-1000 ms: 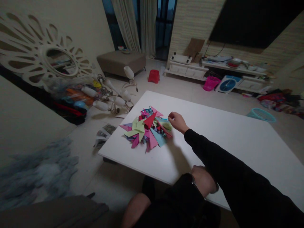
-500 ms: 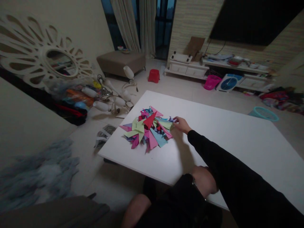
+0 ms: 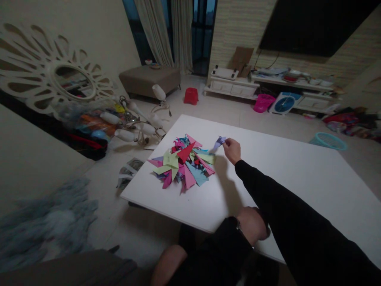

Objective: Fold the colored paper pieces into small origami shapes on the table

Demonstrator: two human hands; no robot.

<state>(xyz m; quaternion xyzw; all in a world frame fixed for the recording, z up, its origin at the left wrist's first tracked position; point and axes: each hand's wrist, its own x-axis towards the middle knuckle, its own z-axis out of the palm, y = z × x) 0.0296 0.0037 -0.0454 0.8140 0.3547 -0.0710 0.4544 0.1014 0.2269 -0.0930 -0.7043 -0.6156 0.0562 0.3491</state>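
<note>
A heap of folded coloured paper shapes (image 3: 183, 163) lies on the left part of a white table (image 3: 297, 174). My right hand (image 3: 231, 150) is stretched out just right of the heap, raised a little, its fingers pinched on a small purple-blue folded paper piece (image 3: 219, 142). My left hand (image 3: 252, 225) rests at the table's near edge, partly under my right sleeve; its fingers do not show.
On the floor left of the table lie a chandelier with white shades (image 3: 139, 123), papers (image 3: 127, 174) and a bag of coloured things (image 3: 89, 125). A brown ottoman (image 3: 149, 78), red stool (image 3: 191, 95), low TV shelf (image 3: 268, 85) and teal basket (image 3: 327, 141) stand farther back.
My right hand dipped to the heap's right edge, pinched a purple-blue paper piece and has lifted it up and away from the heap. The left hand has stayed put.
</note>
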